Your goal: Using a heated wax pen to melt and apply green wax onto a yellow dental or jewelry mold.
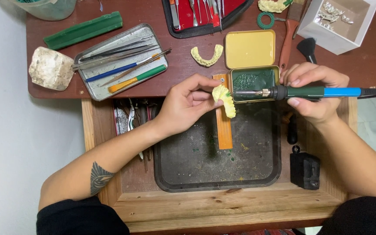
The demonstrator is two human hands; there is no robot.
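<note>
Left hand (183, 106) fingers pinch a yellow dental cast (223, 99), right hand (312, 93) fingers grip a heated tool (310, 92) tipped over the open tin (253, 82) of green wax (251, 81).

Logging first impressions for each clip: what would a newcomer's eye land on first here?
At centre, the left hand holds a pale yellow dental cast over a dark tray. The right hand aims a green and blue heated wax tool at it, its tip by an open yellow tin of green wax.

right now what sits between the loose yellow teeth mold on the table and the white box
The open yellow tin lid lies between the mold and the white box, along with a red-handled brush, in the head view.
</note>
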